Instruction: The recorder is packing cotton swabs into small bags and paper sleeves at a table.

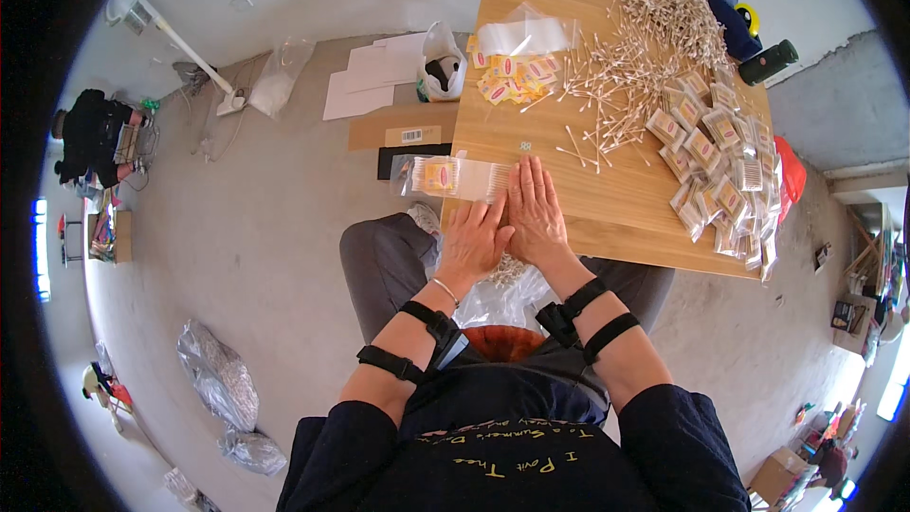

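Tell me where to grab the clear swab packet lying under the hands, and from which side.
Take the clear packet by its free left end, coming from the left. It lies flat along the table edge, and both hands, left and right, cover its right end, so only the left part is exposed.

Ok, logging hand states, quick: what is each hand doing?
Left hand: open, flat, palm down at the table edge.
Right hand: open, flat, pressing the clear bag.

Left hand (472, 239) and right hand (536, 210) flat, palms down, fingers extended, side by side.
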Motion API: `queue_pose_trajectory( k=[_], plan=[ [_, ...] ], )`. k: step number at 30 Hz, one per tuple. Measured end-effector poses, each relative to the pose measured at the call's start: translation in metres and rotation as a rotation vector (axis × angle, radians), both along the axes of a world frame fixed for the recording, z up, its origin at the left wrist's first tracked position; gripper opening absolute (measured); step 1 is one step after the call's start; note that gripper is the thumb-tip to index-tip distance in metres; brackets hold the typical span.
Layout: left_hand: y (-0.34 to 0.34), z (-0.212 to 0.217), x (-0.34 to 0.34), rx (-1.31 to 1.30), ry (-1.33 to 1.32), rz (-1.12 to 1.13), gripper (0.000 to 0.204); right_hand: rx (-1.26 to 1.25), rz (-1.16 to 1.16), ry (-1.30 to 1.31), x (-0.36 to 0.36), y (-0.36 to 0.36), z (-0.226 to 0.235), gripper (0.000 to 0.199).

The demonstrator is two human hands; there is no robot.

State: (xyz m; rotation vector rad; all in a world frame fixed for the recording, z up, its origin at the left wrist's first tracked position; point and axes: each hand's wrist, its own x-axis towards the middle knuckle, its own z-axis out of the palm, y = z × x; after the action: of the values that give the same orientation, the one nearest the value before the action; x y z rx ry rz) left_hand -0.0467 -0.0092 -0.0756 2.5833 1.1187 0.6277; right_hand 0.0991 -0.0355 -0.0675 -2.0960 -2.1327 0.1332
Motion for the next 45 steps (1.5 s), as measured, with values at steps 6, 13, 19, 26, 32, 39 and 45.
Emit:
queue_pose_trajectory(
  k=[6, 13, 19, 26, 32, 39, 45],
  plan=[
    [0.0, 0.0, 0.002, -0.017, 0.017, -0.005, 0.05, 0.008, -0.003, -0.014, 0.0, 0.001, 0.0, 0.076],
    [0.0, 0.008, 0.002, -0.117, 0.009, 0.001, 0.049, 0.006, -0.007, 0.05, 0.0, 0.0, 0.004, 0.075],
    [0.0, 0.016, 0.008, -0.128, 0.084, 0.018, 0.048, 0.018, -0.011, -0.004, 0.001, 0.0, -0.003, 0.073],
    [0.002, 0.016, 0.008, -0.115, 0.035, 0.01, 0.049, 0.058, -0.015, 0.042, 0.0, 0.001, -0.004, 0.069],
    [0.006, 0.02, 0.013, -0.133, 0.054, 0.026, 0.049, 0.033, -0.024, 0.033, -0.001, 0.0, -0.005, 0.07],
    [0.009, 0.02, 0.013, -0.141, 0.034, 0.014, 0.052, 0.019, -0.033, 0.05, 0.0, 0.001, -0.005, 0.07],
    [0.015, 0.018, 0.016, -0.166, -0.007, 0.029, 0.057, 0.015, -0.02, 0.003, -0.001, 0.001, -0.006, 0.07]
  ],
)
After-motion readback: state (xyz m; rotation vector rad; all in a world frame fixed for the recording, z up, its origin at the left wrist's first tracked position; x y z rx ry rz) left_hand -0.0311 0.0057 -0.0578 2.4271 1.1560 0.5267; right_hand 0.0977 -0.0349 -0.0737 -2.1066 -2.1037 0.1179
